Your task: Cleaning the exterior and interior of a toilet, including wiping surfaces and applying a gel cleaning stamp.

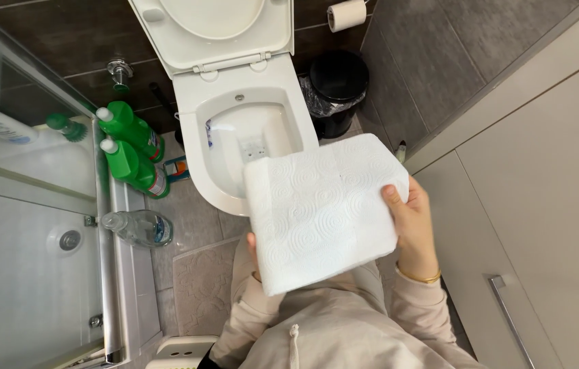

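A dark-tiled bathroom seen from above: a white toilet (235,130) with its lid up, two green bottles (129,147) beside it, a black bin (337,89) behind. A folded wad of white paper towel (323,212) is held flat over the bowl's front edge. It looks light, soft and easily torn, best pinched at the edges. The right hand (412,219) has its grip closed on the right edge, thumb on top. The left hand (252,244) is mostly hidden beneath, so I cannot tell its grip.

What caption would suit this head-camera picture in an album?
Two hands, right hand and left hand, hold a folded white paper towel over an open toilet.
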